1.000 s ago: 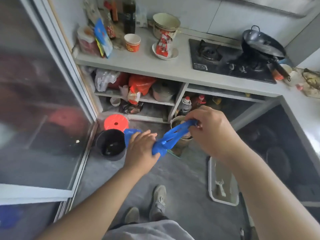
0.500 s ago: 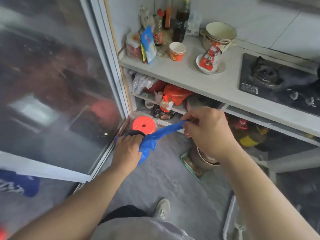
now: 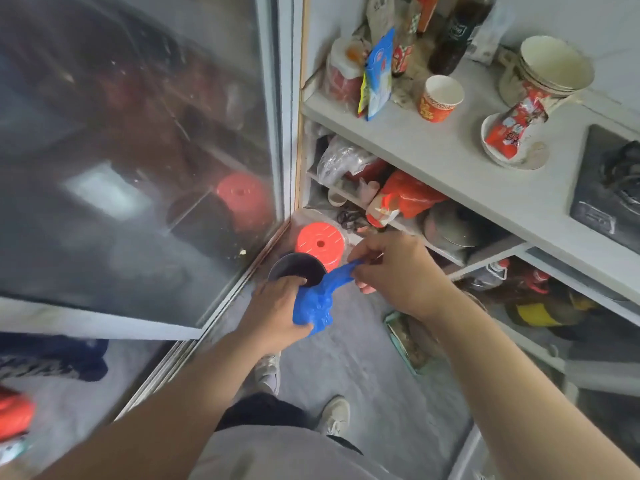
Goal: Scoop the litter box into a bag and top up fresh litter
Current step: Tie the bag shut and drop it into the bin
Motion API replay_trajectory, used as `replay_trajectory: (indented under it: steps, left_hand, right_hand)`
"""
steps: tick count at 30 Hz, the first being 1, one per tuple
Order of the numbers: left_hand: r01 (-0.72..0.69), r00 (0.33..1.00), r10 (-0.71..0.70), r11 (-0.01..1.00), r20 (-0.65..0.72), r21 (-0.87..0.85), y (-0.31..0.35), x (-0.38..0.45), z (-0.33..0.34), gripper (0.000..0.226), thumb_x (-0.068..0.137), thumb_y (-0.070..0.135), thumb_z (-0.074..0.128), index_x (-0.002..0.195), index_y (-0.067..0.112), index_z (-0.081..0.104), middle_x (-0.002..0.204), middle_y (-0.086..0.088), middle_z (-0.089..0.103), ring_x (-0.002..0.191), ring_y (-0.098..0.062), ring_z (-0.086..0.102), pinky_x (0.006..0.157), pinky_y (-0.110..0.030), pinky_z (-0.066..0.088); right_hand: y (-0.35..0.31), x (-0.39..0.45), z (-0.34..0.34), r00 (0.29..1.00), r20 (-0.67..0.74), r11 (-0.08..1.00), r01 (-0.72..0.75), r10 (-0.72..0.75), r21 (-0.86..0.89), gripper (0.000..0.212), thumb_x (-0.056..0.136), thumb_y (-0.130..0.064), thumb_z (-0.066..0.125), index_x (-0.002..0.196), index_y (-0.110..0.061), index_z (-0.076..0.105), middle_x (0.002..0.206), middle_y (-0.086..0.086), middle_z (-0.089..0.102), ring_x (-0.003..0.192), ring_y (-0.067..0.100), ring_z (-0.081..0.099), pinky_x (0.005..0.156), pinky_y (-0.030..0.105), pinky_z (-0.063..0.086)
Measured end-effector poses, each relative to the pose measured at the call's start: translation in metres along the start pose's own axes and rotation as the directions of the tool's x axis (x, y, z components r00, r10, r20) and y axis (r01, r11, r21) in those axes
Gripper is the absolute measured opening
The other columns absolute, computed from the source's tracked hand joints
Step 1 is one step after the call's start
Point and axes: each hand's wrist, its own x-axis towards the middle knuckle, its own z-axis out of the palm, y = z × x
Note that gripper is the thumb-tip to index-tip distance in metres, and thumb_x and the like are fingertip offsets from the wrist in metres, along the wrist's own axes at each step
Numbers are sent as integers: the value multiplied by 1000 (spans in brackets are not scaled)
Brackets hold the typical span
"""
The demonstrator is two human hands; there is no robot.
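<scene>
The view has swung left and down since a second ago; the litter tray that showed on the floor at the lower right is now out of sight, and the black bin (image 3: 297,270) by the glass door (image 3: 138,161) has come close under the hands; half a second ago the blue bag (image 3: 317,303) was drawn out long between the hands, and now it is bunched shorter, with the hands nearer each other. I judge from this that the bag is being worked open, perhaps to line the bin, so scooping has not begun and the fresh litter is untouched.

The left hand (image 3: 277,315) is curled round the crumpled bulk of the bag, just in front of the bin's near rim, its fingers reaching over the rim; the right hand (image 3: 398,271) pinches the bag's thin upper end between thumb and fingertips, to the right of the bin and just in front of the red lid (image 3: 320,244); the bag runs slantwise between the two hands, its low end at the left hand, its high end at the right, and no open mouth shows yet.

The red lid stands just behind the bin, touching or nearly so; I cannot tell which; the shelves (image 3: 433,237) lie right of the bin, under the counter (image 3: 450,161).
</scene>
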Motion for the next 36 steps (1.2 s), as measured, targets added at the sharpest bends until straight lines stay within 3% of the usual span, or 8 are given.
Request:
replay_trajectory:
  steps: [4, 9, 15, 21, 25, 29, 33, 36]
  left_hand:
    - [-100, 994, 99, 994, 38, 34, -38, 19, -14, 64, 67, 47, 73, 121, 14, 62, 122, 0, 63, 110, -23, 61, 96, -42, 48]
    - [-48, 984, 36, 997, 172, 63, -79, 38, -14, 51, 73, 27, 73, 120, 9, 63, 122, -7, 64, 106, -32, 64, 88, -45, 53]
    - [-25, 954, -11, 993, 301, 114, -109, 65, 23, 45, 82, 28, 63, 125, 13, 58, 123, -4, 62, 107, -29, 60, 89, -41, 48]
    - [74, 915, -132, 984, 382, 162, -144, 102, 97, 36, 89, 32, 55, 122, 18, 52, 118, 0, 57, 104, -24, 57, 83, -37, 44]
    - [170, 858, -225, 973, 462, 158, -173, 118, 156, 32, 88, 32, 53, 118, 19, 51, 114, 1, 55, 102, -22, 56, 83, -35, 46]
    - [224, 814, -295, 954, 501, 198, -201, 123, 205, 37, 88, 34, 53, 122, 20, 51, 121, 1, 55, 108, -23, 55, 88, -38, 47]
    - [258, 774, -348, 936, 529, 238, -220, 129, 243, 39, 92, 36, 50, 129, 20, 48, 127, 0, 54, 113, -24, 54, 93, -39, 45]
    - [293, 741, -368, 930, 562, 223, -232, 133, 267, 41, 93, 36, 50, 132, 21, 47, 129, -1, 54, 116, -25, 54, 95, -38, 45]
  right_hand:
    - [-1, 42, 38, 988, 86, 992, -125, 125, -5, 18, 77, 0, 66, 80, -17, 72, 67, 7, 72, 66, 24, 71, 69, 36, 61]
    - [25, 85, 74, 965, 74, 967, -254, 251, 27, 23, 76, 1, 68, 74, -22, 71, 66, 5, 71, 62, 20, 68, 63, 31, 57]
    - [81, 141, 123, 931, 25, 931, -365, 364, 22, 23, 81, -2, 63, 76, -23, 71, 72, 0, 67, 66, 19, 60, 55, 21, 44]
    - [159, 211, 205, 932, 69, 934, -356, 357, -21, 25, 83, 0, 60, 100, -11, 75, 96, 7, 66, 83, 23, 60, 69, 22, 42]
    - [213, 247, 267, 934, 162, 947, -308, 319, -92, 24, 86, 1, 55, 100, -5, 73, 102, 11, 60, 85, 26, 58, 70, 22, 41]
    - [259, 273, 321, 896, 269, 933, -313, 352, -179, 27, 91, 4, 50, 111, -1, 67, 116, 13, 58, 94, 29, 64, 79, 35, 55]
    - [302, 293, 371, 877, 315, 924, -298, 364, -238, 29, 94, -2, 48, 120, -3, 60, 116, 10, 53, 99, 27, 57, 76, 27, 41]
    - [321, 302, 401, 842, 414, 929, -244, 345, -277, 25, 94, -7, 50, 117, -7, 61, 120, 15, 54, 105, 29, 56, 78, 26, 42]
